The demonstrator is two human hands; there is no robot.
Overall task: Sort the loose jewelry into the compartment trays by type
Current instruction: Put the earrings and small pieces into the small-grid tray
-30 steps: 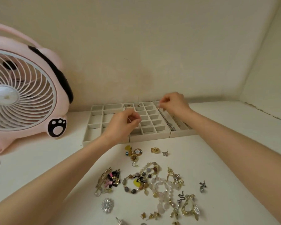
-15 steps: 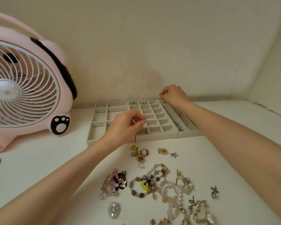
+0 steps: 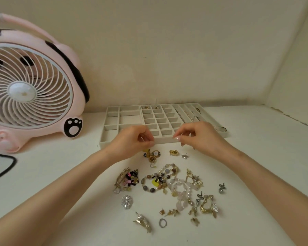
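Loose jewelry (image 3: 167, 181) lies heaped on the counter (image 3: 52, 148), just on the person's side of both hands: beaded bracelets, gold brooches, silver charms. The left hand (image 3: 132, 142) pinches a thin silver piece (image 3: 143, 139). The right hand (image 3: 199, 139) has its fingertips drawn together, on what I cannot tell. The compartment trays (image 3: 164, 140) lie just beyond.
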